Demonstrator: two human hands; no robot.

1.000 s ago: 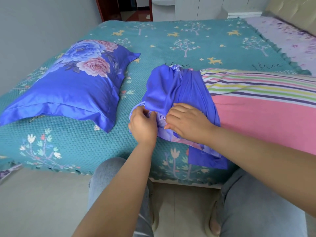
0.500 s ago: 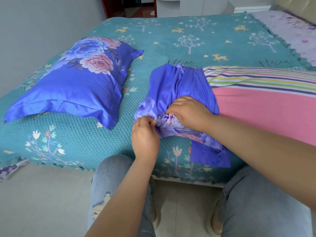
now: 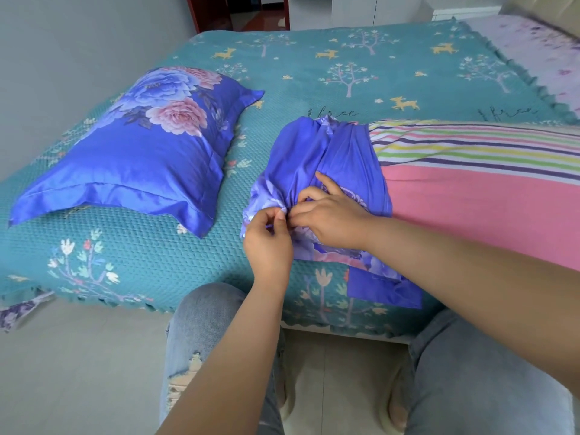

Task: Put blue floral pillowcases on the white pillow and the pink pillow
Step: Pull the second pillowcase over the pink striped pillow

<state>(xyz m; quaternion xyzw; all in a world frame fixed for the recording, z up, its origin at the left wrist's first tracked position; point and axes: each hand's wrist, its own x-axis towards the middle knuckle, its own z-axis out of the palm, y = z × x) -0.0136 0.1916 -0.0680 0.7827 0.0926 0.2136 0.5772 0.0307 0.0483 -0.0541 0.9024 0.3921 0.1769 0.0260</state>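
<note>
A pillow in a blue floral pillowcase lies on the left of the bed. On the right lies the pink pillow with a striped far edge. A second blue floral pillowcase is bunched over the pink pillow's left end, and one flap of it hangs over the bed's front edge. My left hand pinches a fold of this bunched pillowcase. Touching it from the right, my right hand pinches the same fabric, its index finger stretched out over the cloth.
The teal bedspread with trees and deer covers the bed. A pale floral sheet shows at the far right. A grey wall runs along the left. My knees in jeans are against the bed's front edge.
Both hands have shifted along the bunched pillowcase, gathering more fabric. My right index finger now sticks out. The view has moved slightly.
</note>
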